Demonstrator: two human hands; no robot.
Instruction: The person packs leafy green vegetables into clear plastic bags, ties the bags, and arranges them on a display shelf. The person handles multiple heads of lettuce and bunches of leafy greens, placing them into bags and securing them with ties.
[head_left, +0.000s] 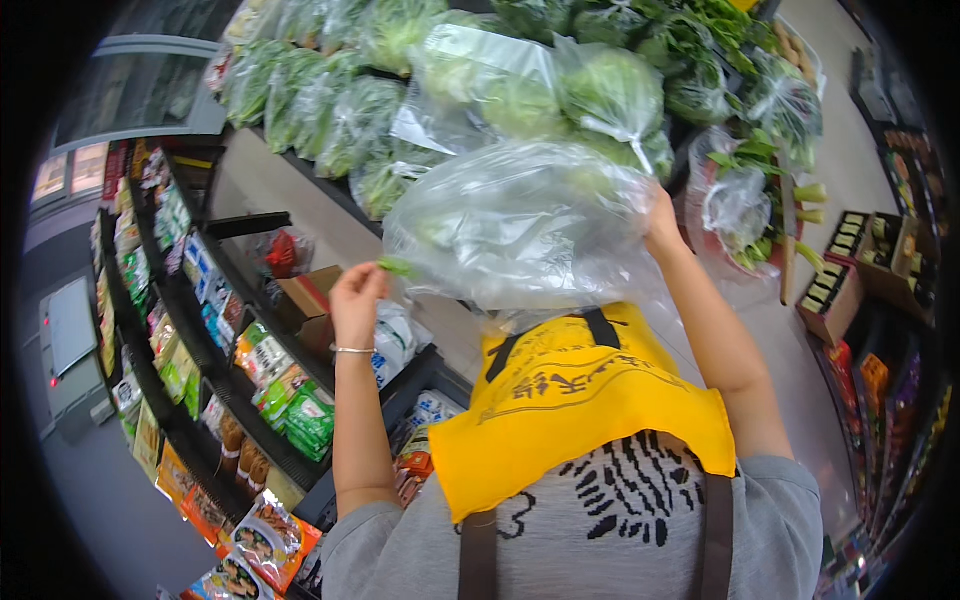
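My right hand (660, 219) grips the gathered right end of a large clear plastic bag (517, 225), which is puffed out in front of my chest. Something pale green shows faintly through the film. My left hand (360, 289), with a bracelet at the wrist, pinches a small green leaf piece (396, 265) between thumb and fingers, close to the bag's left end. Just beyond the bag lie bagged lettuces (611, 90) and a clear plastic sheet or bag (480, 60). I wear a yellow apron (577, 420).
Bagged leafy greens (300, 97) cover the display ahead. A basket lined with plastic (731, 210) holds greens and stalks at right. Shelves of packaged goods (292, 405) stand at left, beside a cardboard box (311, 300). Cartons of dark jars (832, 292) stand far right.
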